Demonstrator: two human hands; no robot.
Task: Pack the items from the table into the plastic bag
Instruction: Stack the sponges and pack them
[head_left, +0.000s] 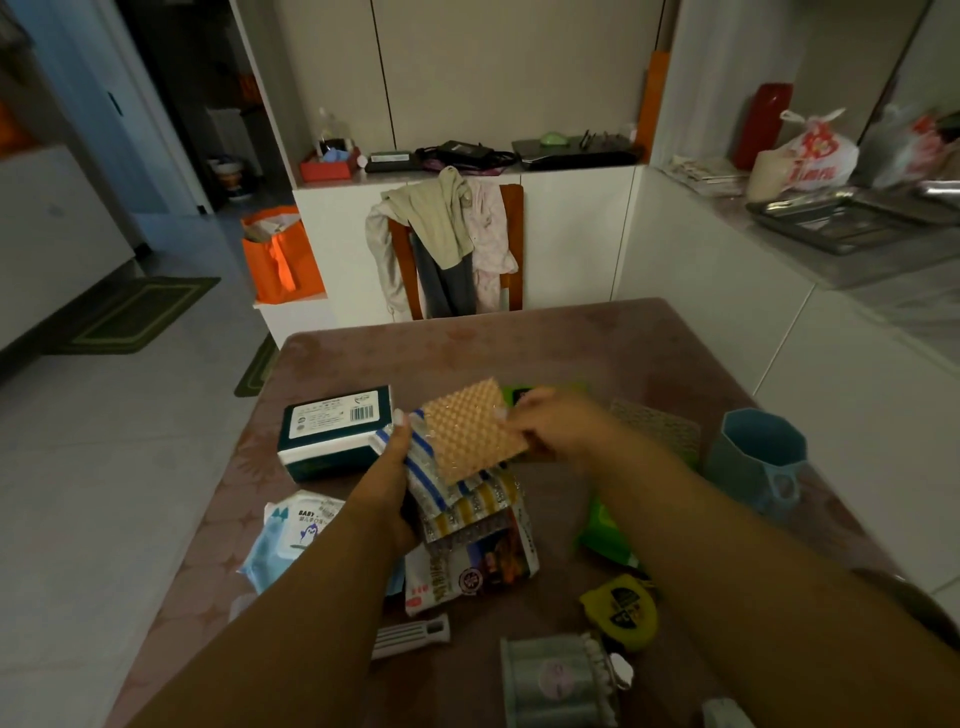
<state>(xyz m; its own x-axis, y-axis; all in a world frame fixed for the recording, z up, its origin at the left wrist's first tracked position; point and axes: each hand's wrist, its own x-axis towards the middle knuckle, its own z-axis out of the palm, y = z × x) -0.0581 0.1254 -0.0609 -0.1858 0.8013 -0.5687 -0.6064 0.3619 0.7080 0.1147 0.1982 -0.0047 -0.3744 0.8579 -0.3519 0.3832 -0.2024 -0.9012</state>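
My left hand (397, 470) clamped on striped scouring pads (441, 478), right hand (558, 423) pinching orange sponge cloth (470, 431), mid-surface (597, 338), blue cup (756, 452) by right edge.

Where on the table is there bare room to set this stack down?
The far half of the table, beyond the tissue box and blue cup, is bare. The near half is crowded around both hands, from baby wipes to tape measure.
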